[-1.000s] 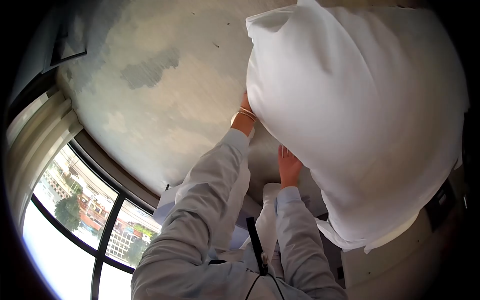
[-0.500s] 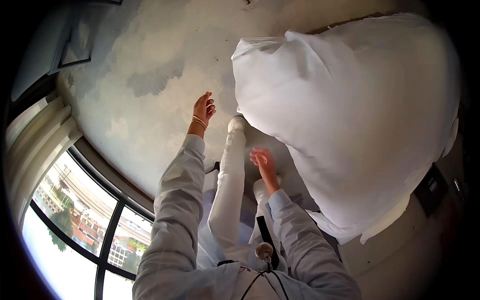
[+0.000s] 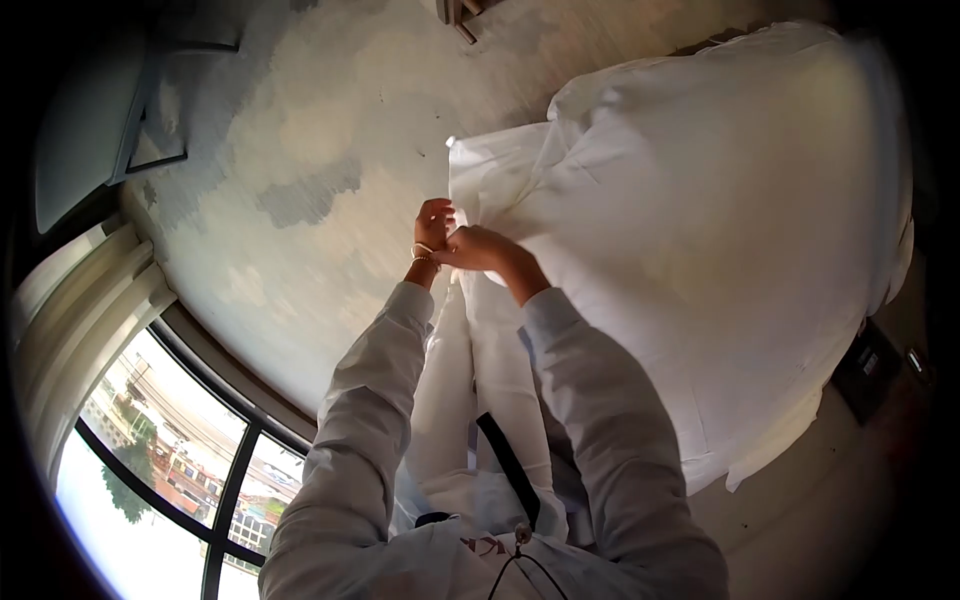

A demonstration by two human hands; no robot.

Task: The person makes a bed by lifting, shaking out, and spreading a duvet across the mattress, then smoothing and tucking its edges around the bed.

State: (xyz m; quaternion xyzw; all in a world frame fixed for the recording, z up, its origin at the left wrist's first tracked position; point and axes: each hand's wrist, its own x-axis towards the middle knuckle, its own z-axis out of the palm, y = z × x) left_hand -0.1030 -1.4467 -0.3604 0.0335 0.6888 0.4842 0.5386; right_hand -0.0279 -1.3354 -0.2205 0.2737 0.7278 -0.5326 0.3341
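Note:
A large white sheet point(image 3: 690, 230) drapes over a bulky form on the right, likely a bed; its near-left edge reaches my hands. My left hand point(image 3: 433, 226), with bracelets at the wrist, has curled fingers against that edge. Just beside it, partly overlapping the left wrist, is my right hand point(image 3: 472, 248), closed at the sheet's border. The fingertips of the right hand are largely hidden. Above both hands, the sheet's corner sticks out to the left, with creases running from it.
Pale patterned floor point(image 3: 300, 240) lies to the left and ahead. A curtain point(image 3: 95, 310) and window point(image 3: 180, 430) are at lower left, a dark-framed chair-like piece point(image 3: 95, 140) at upper left. Wooden legs point(image 3: 462, 20) show at the top, a dark box point(image 3: 865, 370) at right.
My right hand has moved up and left to meet my left hand, which shifted slightly right and down. The sheet's edge now extends farther left, over my feet. My legs have come together.

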